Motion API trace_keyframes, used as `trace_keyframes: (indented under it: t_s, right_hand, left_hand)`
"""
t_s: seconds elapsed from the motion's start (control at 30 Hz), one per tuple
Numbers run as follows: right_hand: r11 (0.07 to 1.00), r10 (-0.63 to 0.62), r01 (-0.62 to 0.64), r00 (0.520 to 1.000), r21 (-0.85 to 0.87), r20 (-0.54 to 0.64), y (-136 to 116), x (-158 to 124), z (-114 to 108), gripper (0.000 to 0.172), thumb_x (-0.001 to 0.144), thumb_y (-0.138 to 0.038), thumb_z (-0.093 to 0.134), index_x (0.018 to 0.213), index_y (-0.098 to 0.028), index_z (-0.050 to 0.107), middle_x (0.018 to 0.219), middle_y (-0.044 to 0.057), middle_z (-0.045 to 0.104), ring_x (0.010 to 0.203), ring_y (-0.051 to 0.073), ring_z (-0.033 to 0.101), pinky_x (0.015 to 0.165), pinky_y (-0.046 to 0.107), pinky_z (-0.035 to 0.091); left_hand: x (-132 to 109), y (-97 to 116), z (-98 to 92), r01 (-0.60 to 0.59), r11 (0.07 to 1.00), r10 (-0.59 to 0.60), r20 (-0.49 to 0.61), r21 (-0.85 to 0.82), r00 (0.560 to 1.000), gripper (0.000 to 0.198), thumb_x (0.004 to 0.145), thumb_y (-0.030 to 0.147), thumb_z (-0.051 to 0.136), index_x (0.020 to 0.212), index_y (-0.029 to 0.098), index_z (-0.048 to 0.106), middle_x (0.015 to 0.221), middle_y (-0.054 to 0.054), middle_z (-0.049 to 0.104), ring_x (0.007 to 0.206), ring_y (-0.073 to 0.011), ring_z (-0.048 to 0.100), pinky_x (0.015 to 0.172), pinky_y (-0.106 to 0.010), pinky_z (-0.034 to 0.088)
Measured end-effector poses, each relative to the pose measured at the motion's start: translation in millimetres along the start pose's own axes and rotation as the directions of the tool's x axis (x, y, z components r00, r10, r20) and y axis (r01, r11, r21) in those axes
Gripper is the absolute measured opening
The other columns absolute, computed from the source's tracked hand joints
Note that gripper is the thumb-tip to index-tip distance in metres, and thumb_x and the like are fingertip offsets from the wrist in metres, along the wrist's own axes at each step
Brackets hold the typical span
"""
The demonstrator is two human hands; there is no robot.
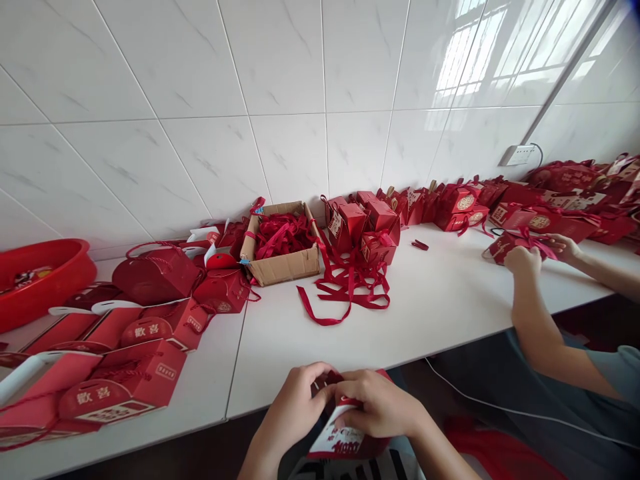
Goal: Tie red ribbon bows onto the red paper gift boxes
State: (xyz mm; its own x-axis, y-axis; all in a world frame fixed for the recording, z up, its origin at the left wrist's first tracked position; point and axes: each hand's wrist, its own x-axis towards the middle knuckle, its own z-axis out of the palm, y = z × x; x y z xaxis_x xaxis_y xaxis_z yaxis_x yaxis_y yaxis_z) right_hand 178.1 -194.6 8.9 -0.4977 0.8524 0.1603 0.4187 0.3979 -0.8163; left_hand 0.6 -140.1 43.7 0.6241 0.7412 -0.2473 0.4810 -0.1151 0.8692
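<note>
A red and white gift box (338, 437) with printed characters is held low in front of me, just off the table's front edge. My left hand (303, 402) curls round the box's upper left side, thumb near the top opening. My right hand (375, 404) grips the top from the right, its fingers folded over the white panel. The fingers of both hands meet at the box's top, so the part between them is mostly hidden. Nearest on the table lies a loose heap of red ribbon (350, 283).
A cardboard box (287, 265) full of red ribbon stands against the wall. Red gift boxes (123, 390) crowd the left, beside a red basin (45, 273). More boxes (345, 223) line the wall. At right, another person's hands (525, 260) handle a ribboned box.
</note>
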Motion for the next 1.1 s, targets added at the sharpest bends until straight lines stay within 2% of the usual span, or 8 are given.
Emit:
trace_keyframes:
  t_s: [0.17,0.33,0.43,0.7,0.93,1.1]
  right_hand:
    - [1.000,0.002,-0.002,1.000,0.004,0.006,3.7,0.0,1.5,0.027,0.083,-0.033,0.063,0.108,-0.023,0.064,0.094,0.003,0.063,0.081,0.013,0.057,0.068,0.019,0.038]
    - [1.000,-0.010,0.010,1.000,0.022,-0.012,9.8,-1.0,4.9,0.017,0.081,-0.033,0.066,0.088,-0.017,0.066,0.085,0.002,0.062,0.071,0.011,0.053,0.060,0.018,0.034]
    - [0.999,-0.014,0.014,1.000,0.029,0.007,11.2,-1.6,5.5,0.014,0.080,-0.029,0.066,0.088,-0.017,0.066,0.087,0.002,0.063,0.073,0.011,0.054,0.061,0.018,0.034]
    - [0.999,-0.040,0.038,0.998,0.032,0.056,15.6,-3.9,7.7,0.023,0.083,-0.038,0.063,0.087,-0.016,0.066,0.086,0.003,0.060,0.073,0.011,0.053,0.062,0.018,0.036]
    - [0.998,-0.048,0.045,0.996,0.043,0.076,18.2,-4.8,9.6,0.021,0.081,-0.035,0.064,0.078,-0.014,0.061,0.083,0.002,0.057,0.071,0.010,0.051,0.062,0.017,0.037]
    - [0.998,-0.033,0.030,0.997,0.051,0.073,18.7,-3.7,8.7,0.020,0.080,-0.032,0.065,0.075,-0.014,0.058,0.081,0.002,0.056,0.070,0.009,0.050,0.061,0.017,0.036]
  left_hand:
    - [1.5,-5.1,1.7,0.020,1.000,-0.020,-0.015,-0.012,1.000,0.016,0.079,0.021,0.049,0.085,0.019,0.064,0.084,-0.003,0.069,0.083,-0.0180,0.064,0.075,-0.025,0.047]
    - [2.4,-6.3,0.7,0.054,0.996,-0.052,0.020,-0.075,0.998,0.011,0.077,0.023,0.051,0.083,0.018,0.059,0.085,-0.003,0.069,0.084,-0.0184,0.065,0.075,-0.026,0.047]
    - [2.2,-4.5,-1.2,0.055,0.998,-0.054,0.016,-0.026,0.998,0.008,0.076,0.023,0.052,0.080,0.018,0.056,0.081,-0.002,0.067,0.079,-0.0176,0.063,0.072,-0.026,0.046]
    - [0.6,-3.8,-1.2,0.038,0.999,-0.038,0.046,0.001,0.998,0.006,0.073,0.022,0.055,0.075,0.018,0.051,0.072,0.001,0.061,0.070,-0.0149,0.055,0.065,-0.025,0.041]
    - [0.6,-3.3,-1.0,0.069,0.997,-0.065,0.087,-0.046,0.994,0.004,0.071,0.017,0.052,0.074,0.018,0.050,0.068,0.002,0.061,0.066,-0.0136,0.054,0.063,-0.024,0.039]
    - [0.4,-3.5,1.0,0.081,0.996,-0.080,0.043,-0.033,0.996,0.004,0.072,0.018,0.051,0.071,0.018,0.048,0.065,0.002,0.061,0.064,-0.0129,0.054,0.061,-0.024,0.037]
